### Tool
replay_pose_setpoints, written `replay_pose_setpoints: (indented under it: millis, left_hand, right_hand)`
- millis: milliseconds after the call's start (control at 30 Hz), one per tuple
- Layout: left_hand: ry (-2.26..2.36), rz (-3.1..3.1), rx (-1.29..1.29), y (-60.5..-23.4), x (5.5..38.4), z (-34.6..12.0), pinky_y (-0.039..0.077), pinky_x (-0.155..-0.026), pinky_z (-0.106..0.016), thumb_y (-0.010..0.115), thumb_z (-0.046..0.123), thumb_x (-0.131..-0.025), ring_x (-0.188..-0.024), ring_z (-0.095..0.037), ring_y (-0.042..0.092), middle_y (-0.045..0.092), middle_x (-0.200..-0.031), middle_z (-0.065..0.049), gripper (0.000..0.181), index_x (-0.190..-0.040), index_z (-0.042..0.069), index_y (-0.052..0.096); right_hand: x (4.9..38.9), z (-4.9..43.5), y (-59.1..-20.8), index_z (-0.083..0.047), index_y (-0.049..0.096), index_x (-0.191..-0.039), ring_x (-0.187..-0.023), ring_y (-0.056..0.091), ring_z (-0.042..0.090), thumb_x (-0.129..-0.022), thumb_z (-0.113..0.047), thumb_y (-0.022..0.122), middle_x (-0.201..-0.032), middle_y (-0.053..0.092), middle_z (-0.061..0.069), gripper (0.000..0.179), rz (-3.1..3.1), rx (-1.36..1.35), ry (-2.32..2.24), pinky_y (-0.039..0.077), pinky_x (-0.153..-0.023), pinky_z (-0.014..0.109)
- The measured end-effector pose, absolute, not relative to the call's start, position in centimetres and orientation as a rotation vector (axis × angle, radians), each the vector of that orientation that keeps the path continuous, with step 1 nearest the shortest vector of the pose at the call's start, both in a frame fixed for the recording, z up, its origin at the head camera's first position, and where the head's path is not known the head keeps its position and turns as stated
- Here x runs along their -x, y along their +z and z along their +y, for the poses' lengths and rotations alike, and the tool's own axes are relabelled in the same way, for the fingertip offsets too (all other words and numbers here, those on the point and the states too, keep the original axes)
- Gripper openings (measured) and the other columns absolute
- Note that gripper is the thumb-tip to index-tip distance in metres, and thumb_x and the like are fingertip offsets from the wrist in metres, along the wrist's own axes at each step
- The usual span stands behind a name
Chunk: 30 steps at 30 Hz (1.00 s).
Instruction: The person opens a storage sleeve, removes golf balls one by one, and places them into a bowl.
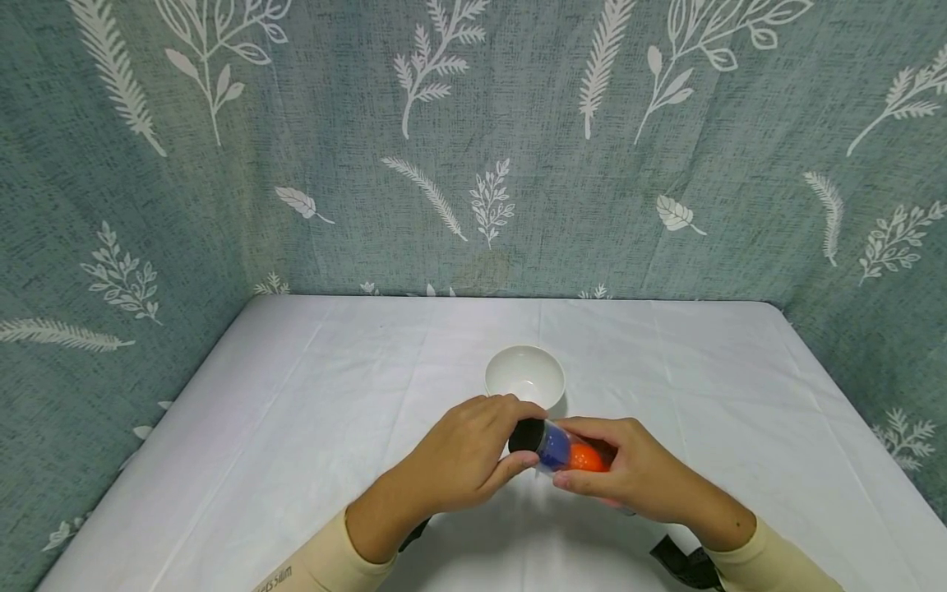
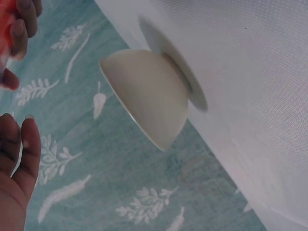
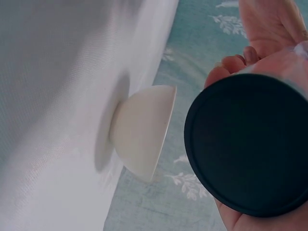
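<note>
Above the table, in front of the white bowl (image 1: pixel 525 374), both hands hold a clear cylindrical jar (image 1: pixel 555 446) tilted on its side. Blue and orange contents, the orange one rounded like a ball, show through its wall. Fingers and thumb of the left hand (image 1: pixel 462 452) grip the black lid (image 1: pixel 526 436) from either side. The right hand (image 1: pixel 639 469) is wrapped around the jar's body near its other end. A dark round end (image 3: pixel 248 144) of the jar fills much of the right wrist view. Part of the orange content is hidden behind the right fingers.
A white cloth covers the table (image 1: pixel 296 460). The bowl stands upright just beyond the hands, also seen side-on in the left wrist view. Green leaf-patterned fabric (image 1: pixel 333 164) rises behind the table's far edge and along both sides.
</note>
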<state>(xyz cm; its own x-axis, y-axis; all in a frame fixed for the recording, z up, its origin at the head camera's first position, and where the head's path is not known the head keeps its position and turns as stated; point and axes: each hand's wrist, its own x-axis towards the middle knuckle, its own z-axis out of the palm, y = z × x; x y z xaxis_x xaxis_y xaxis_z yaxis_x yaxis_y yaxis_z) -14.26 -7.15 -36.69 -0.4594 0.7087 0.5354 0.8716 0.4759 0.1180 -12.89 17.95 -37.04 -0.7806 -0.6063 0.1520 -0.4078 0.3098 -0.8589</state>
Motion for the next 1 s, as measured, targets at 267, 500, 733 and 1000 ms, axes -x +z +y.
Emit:
replay_pose_setpoints:
  millis: [267,500,733,1000]
  left_hand:
    - [-0.547,-2.347,1.316,-36.72,14.19,-7.10,0.050,-0.080,-0.022,0.021,0.052,-0.106,-0.082,-0.005,0.054,0.063,-0.107,0.003,0.055,-0.129,0.010,0.049]
    - [-0.614,-2.424,1.322,-36.59,13.96,-7.19,0.050,-0.081,-0.023,0.023,0.050,-0.107,-0.086,-0.006,0.056,0.064,-0.113,0.000,0.054,-0.129,0.008,0.049]
    - [-0.641,-2.490,1.287,-36.69,13.84,-7.18,0.051,-0.083,-0.023,0.035,0.047,-0.107,-0.093,-0.006,0.060,0.065,-0.118,0.000,0.045,-0.128,0.009,0.050]
    - [-0.647,-2.415,1.285,-36.90,14.03,-7.11,0.053,-0.087,-0.025,0.032,0.051,-0.106,-0.094,-0.006,0.062,0.066,-0.116,0.002,0.049,-0.129,0.011,0.049]
  right_hand:
    - [12.89,17.87,-37.24,-0.019,0.066,-0.129,-0.082,0.064,0.008,-0.089,-0.023,0.077,-0.105,0.072,-0.001,0.041,2.396,0.927,-1.455,0.058,-0.067,0.027]
    - [12.82,17.71,-37.28,-0.018,0.066,-0.129,-0.083,0.064,0.007,-0.088,-0.024,0.078,-0.108,0.072,0.001,0.044,2.396,0.926,-1.467,0.058,-0.068,0.027]
    - [12.74,17.55,-37.39,-0.016,0.066,-0.130,-0.088,0.066,0.006,-0.085,-0.027,0.081,-0.116,0.073,0.003,0.049,2.445,0.945,-1.470,0.059,-0.072,0.026]
    - [12.70,17.60,-37.24,-0.016,0.066,-0.131,-0.088,0.067,0.007,-0.085,-0.029,0.081,-0.117,0.072,0.003,0.049,2.476,0.922,-1.446,0.059,-0.072,0.026]
